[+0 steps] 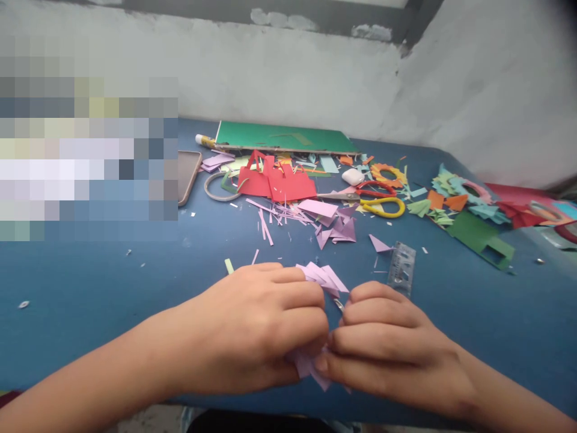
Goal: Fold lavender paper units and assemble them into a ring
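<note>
- Over the blue surface (90, 313), folded lilac paper (322, 278) is clamped by the left hand (265, 328).
- Between the hands, held close together, the paper is partly covered; its exact folds cannot quite be told.
- It is clamped by the right hand (401, 340) too.
- Just beyond, a clear ruler (401, 269) is laid flat.

A green board (288, 137) rests on the blue table (90, 288), upper centre of the frame. Red paper (293, 185) lies below it. Scissors (354, 196) are positioned right of centre; a transparent ruler (401, 269) lies below them.
</note>
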The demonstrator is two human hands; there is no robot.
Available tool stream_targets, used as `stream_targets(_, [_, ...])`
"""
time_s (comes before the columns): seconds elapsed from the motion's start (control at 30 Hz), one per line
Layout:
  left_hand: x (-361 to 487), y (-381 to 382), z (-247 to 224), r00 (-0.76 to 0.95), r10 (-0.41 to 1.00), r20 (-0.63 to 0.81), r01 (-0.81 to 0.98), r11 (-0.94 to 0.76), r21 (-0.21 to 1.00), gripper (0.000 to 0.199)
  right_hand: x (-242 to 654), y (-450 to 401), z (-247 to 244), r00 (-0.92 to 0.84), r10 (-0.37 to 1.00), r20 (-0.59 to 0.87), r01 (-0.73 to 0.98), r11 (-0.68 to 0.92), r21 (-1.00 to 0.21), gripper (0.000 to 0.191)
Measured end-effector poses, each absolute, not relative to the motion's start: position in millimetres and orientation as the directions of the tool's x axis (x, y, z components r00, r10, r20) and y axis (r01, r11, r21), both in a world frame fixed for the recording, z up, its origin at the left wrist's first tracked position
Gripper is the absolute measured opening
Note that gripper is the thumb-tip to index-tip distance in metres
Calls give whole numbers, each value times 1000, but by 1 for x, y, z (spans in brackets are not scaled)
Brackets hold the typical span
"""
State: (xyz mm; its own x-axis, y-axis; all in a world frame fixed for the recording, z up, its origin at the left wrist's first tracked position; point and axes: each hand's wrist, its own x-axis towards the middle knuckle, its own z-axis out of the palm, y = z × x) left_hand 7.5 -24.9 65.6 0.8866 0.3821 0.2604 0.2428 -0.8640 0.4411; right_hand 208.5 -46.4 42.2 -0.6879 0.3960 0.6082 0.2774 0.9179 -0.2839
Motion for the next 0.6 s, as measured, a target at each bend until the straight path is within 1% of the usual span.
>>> stream_targets(0.1, [6,-25,65,895,370,250,230,-862,452,10,211,-43,44,-752,340,565,243,939,-242,16])
stream_targets(0.2, [6,-24,64,895,373,244,243,-867,434,9,214,-41,44,-754,273,597,184,961,-207,20])
stream_targets(0.27, [5,-24,64,898,365,244,247,-879,408,10,215,-43,45,-761,284,584,206,958,-198,16])
stream_targets(0.37, [6,-24,64,898,361,252,255,-893,371,11,214,-48,49,-773,359,524,284,933,-221,7])
stream_targets(0.43, [6,-24,63,896,362,256,265,-900,345,12,214,-49,50,-775,368,513,289,929,-230,5])
stream_targets(0.6, [6,-25,62,897,351,270,262,-912,315,18,215,-43,44,-766,275,581,200,961,-191,16])
